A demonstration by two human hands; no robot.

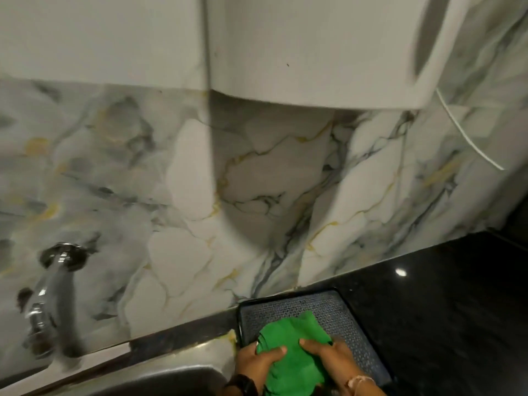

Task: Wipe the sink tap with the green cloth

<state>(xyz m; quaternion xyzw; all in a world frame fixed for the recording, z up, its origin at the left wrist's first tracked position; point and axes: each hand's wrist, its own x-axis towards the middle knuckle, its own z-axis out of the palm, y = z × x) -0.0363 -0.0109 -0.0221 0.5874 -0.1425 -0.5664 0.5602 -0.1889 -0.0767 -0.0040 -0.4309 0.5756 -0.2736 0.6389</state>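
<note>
The green cloth (294,347) lies bunched over a dark perforated tray (340,307) at the bottom centre. Both hands grip it: my left hand (257,362) on its left side, my right hand (333,360) on its right side. The chrome sink tap (54,284) juts from the marble wall at the far left, blurred, well apart from the cloth and hands. The steel sink (160,378) sits below the tap, left of the tray.
A black stone counter (445,304) runs to the right of the tray. White wall cabinets (285,47) hang above the marble backsplash (257,181). A white cable (468,138) curves down at the upper right. A dark watch is on the left wrist.
</note>
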